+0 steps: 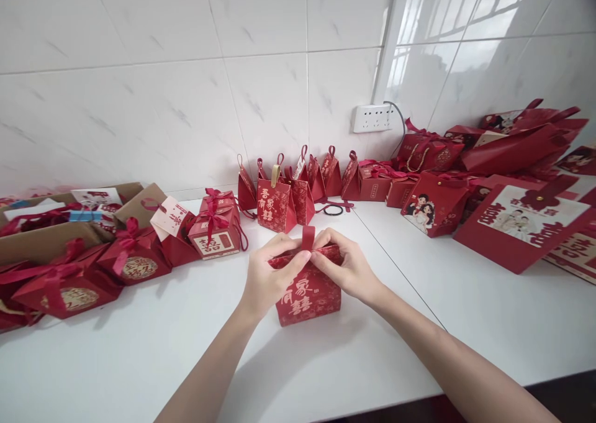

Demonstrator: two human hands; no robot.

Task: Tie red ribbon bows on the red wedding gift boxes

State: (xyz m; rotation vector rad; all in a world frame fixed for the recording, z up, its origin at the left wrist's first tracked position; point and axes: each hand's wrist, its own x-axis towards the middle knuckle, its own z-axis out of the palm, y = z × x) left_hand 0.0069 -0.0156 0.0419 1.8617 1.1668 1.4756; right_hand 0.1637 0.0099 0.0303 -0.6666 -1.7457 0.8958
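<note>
pinching the top of a small red gift box (310, 295), both hands meet at the middle of the white counter (139, 348). the left hand (267, 280) has its fingers curled over the box's upper left edge, thumb pressed toward the centre; the right hand (347, 268) grips the upper right edge the same way, so both are clenched on the box's top flaps. between the fingertips a short red ribbon loop (308, 236) stands upright — whether either hand actually holds it is hard to tell from this angle. the box sits upright on the counter near its front edge, gold characters facing the camera.

behind it, near the tiled wall (186, 100), stands a cluster of finished red boxes (288, 193) with peaked tops and ribbon handles. to the left sits a square red box with a bow (215, 227), then flatter red packets (97, 271) and a cardboard tray (56, 230). a black hair tie (333, 210) lies just behind the hands. on the right — well apart — larger red bags (521, 224) lie flat or lean against the wall below a white power socket (372, 118).
</note>
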